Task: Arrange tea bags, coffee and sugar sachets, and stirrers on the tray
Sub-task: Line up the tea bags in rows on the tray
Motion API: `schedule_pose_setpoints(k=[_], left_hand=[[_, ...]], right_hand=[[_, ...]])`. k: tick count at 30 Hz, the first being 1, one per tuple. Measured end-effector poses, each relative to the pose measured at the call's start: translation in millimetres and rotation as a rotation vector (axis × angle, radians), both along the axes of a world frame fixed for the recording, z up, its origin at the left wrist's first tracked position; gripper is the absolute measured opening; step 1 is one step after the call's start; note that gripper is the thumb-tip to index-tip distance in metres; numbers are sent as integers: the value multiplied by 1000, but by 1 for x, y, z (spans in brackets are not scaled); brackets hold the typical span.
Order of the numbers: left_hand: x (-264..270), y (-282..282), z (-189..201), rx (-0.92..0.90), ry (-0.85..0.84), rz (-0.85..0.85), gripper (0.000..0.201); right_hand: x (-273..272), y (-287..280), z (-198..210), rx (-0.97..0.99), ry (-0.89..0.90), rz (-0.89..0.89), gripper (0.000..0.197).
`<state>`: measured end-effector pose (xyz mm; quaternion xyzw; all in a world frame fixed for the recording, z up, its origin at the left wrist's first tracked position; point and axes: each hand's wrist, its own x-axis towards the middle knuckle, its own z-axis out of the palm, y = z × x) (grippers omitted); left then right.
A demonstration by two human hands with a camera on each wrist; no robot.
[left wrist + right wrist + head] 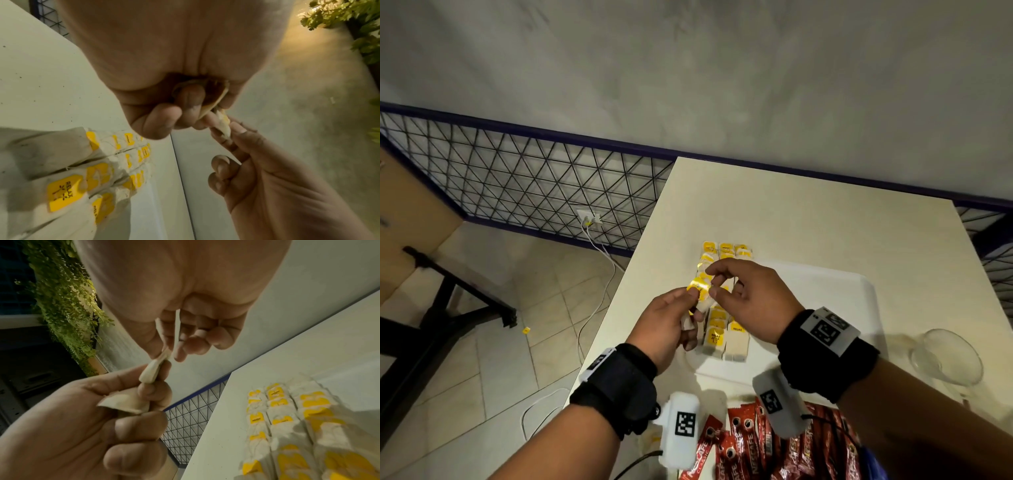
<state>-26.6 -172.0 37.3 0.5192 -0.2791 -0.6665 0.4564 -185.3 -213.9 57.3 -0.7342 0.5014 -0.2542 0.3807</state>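
Head view, left hand (671, 318) and right hand (750, 298) both pinching one yellow-tagged paper tea bag (700, 289) above rows of matching tea bags (722, 337) on white tray (859, 284), cream desk (808, 219), red coffee sachets (753, 442) at 6 o'clock and clear glass (945, 356) at 3 o'clock seen only here, wrist views alone show left fingers (141, 426) curled round the bag.

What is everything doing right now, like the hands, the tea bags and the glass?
Left hand: holds a tea bag.
Right hand: pinches its yellow tag.
Held tea bag: in the air, between both hands.
Tea bags: in rows on the tray.
Tray: flat on the table.
Coffee sachets: piled off the tray.
Glass: empty.
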Motion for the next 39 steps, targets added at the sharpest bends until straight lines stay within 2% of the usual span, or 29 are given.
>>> schedule_pose_setpoints(k=[5,8,10,16,19,21,24,27,30,33,36,39], left_hand=[[1,1,-3,-4,55,71,27],[4,0,-3,-1,46,56,23],[6,-2,-4,-7,-2,25,26],[12,-9,-4,-80,-282,-83,36],[14,-8,-8,-184,-574,73,41],[13,-2,-7,-304,-711,110,33],[5,5,-4,-465,-892,-78,8],[4,4,-11,-573,-1129,-105,22],[8,-1,-14,-673,-1216,-74,28],[21,-8,-11,-575,-1134,-252,29],[34,-16,-14,-432,-1112,-487,20],[41,-20,-28,-307,-1087,-617,22]], right_hand=[[0,2,-3,34,-6,60,33],[-1,3,-3,-56,7,100,41],[-2,2,-4,-116,32,122,36],[-3,0,-6,-165,92,92,16],[-3,-1,-5,-116,77,-20,12],[-3,-1,-3,-54,81,-84,10],[1,0,-1,23,34,-142,5],[8,3,3,86,-30,-118,9],[13,4,8,81,-23,-30,7],[10,1,6,-32,28,-16,8],[10,-4,-6,-57,129,102,23],[16,-8,-24,2,257,187,9]])
